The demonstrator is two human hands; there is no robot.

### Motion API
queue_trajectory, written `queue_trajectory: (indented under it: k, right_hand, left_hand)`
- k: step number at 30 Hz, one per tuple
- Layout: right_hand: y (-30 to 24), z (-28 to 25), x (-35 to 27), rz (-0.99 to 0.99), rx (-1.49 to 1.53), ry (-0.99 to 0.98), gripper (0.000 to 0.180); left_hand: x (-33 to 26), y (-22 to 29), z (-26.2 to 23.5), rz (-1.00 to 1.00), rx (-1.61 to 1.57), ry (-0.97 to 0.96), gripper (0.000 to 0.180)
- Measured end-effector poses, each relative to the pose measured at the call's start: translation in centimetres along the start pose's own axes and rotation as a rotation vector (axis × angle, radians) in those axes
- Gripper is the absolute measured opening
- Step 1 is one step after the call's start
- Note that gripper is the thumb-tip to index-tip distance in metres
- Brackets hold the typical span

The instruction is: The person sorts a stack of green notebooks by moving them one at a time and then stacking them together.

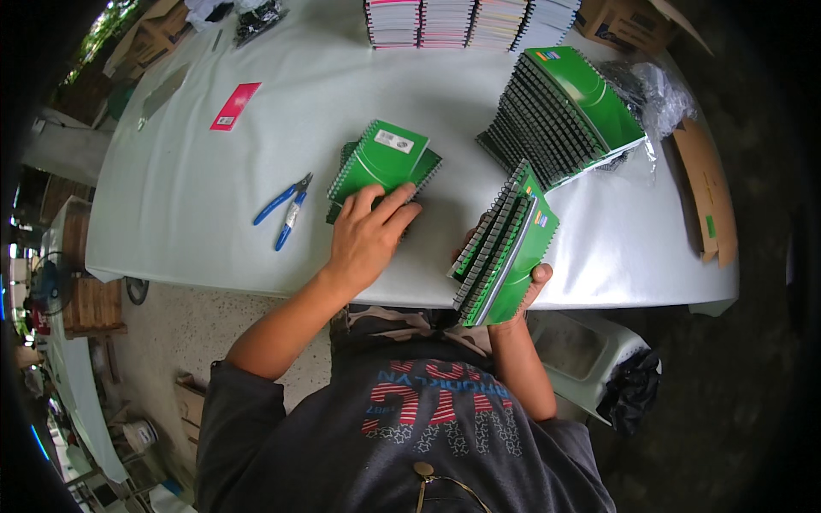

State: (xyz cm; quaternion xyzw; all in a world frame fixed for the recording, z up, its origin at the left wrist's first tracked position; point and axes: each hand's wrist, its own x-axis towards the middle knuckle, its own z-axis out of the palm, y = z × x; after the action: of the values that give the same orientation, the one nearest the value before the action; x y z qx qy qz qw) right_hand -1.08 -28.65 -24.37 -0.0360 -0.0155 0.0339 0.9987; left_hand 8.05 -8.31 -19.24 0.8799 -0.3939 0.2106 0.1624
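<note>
Near the middle of the table, my left hand (368,235) curls its fingers over the lower edge of a green spiral notebook (389,158) with a white label; my thumb is mostly hidden. Beneath that notebook lies at least one more green notebook (430,165), turned at a different angle. My right hand (534,286) grips a bundle of several green spiral notebooks (516,256) from below, tilted up at the table's front edge. Most of my right fingers are behind the bundle. Blue-handled cutting pliers (288,209) lie left of my left hand.
A tall leaning stack of green spiral notebooks (560,115) stands at the right. More bound books (470,24) line the far edge. A pink card (234,106) lies at the left. Clear plastic wrap (663,103) and a cardboard piece (705,192) are at the right edge.
</note>
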Motion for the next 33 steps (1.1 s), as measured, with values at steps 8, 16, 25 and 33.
queue_trajectory:
  k: [8,16,25,33]
  right_hand:
    - [-0.2,-0.2,0.2,-0.049,0.073,-0.036,0.074]
    - [0.9,1.2,0.5,0.011,-0.073,0.116,0.062]
    - [-0.1,3.0,0.2,0.055,-0.295,0.238,0.051]
    - [0.0,1.1,0.2,0.133,-0.378,0.207,0.051]
  left_hand:
    - [0.9,0.9,-1.5,-0.307,-0.086,0.017,0.041]
    - [1.0,5.4,-3.3,-0.610,-1.410,-0.229,0.044]
    - [1.6,5.9,-2.1,-0.653,-1.125,0.122,0.023]
    - [1.5,5.7,-3.3,-0.570,-0.867,-0.154,0.025]
